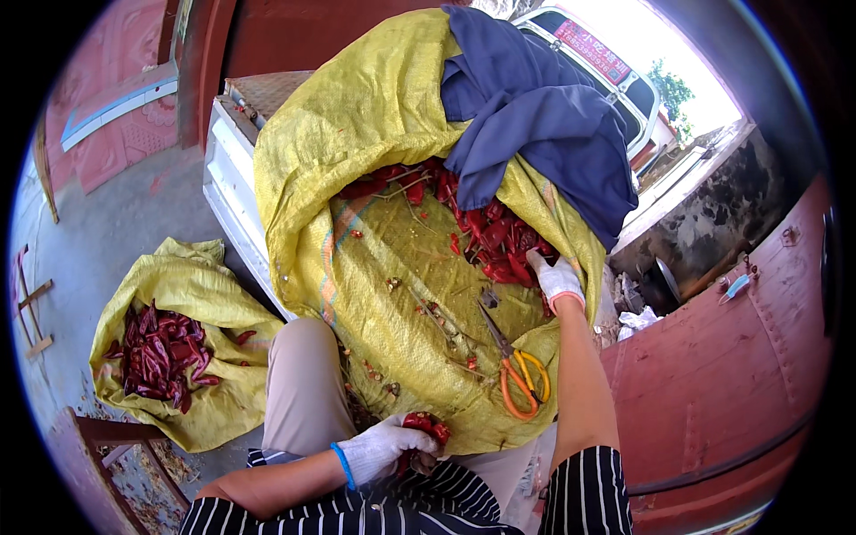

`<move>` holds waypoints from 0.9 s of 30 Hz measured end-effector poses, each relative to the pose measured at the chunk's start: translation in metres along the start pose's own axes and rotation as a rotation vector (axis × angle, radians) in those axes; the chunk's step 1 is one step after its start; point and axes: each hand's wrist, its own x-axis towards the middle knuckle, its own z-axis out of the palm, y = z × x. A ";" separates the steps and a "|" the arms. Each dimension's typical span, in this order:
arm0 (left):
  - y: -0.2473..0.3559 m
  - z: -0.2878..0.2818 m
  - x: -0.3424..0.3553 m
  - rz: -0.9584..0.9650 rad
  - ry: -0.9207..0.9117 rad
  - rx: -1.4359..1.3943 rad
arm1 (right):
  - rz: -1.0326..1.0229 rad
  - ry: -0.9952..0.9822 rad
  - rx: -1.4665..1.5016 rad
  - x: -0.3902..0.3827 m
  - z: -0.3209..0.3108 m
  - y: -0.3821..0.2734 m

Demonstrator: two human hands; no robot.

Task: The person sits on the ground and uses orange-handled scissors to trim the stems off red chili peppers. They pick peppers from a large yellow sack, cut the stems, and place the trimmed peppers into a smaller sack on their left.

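Observation:
In my left hand [388, 449], which wears a white glove with a blue cuff, there is a bunch of dried red chili peppers [426, 424], held low in front of my body. My right hand [560, 278], gloved too, reaches into the mouth of a large yellow woven sack [357, 111]. Its visible fingers are apart and touch the red chili peppers [499, 241] heaped there. Scissors [510, 352] with orange and yellow handles lie on the sack's spread flap, below my right hand. Stem bits and small pepper scraps are scattered over the flap.
A smaller yellow sack [214, 308] of red chili peppers stands on the floor at left. Dark blue cloth [544, 116] drapes over the large sack. A wooden stool [111, 432] is at lower left, a red metal panel [704, 383] at right, a vehicle [593, 53] behind.

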 end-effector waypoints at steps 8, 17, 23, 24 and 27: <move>-0.015 -0.012 0.009 -0.019 -0.007 -0.016 | -0.003 -0.230 0.387 0.006 0.024 -0.018; -0.010 -0.001 0.003 -0.048 0.071 0.029 | -0.454 -0.310 0.109 -0.027 -0.029 -0.060; -0.015 -0.007 0.007 -0.044 0.026 -0.008 | -0.370 -0.264 0.074 -0.061 -0.051 -0.040; -0.015 -0.007 0.006 -0.042 0.021 -0.012 | -0.347 -0.261 0.095 -0.064 -0.048 -0.036; -0.010 -0.002 0.002 -0.036 0.053 0.019 | -0.305 -0.242 0.157 -0.073 -0.038 -0.023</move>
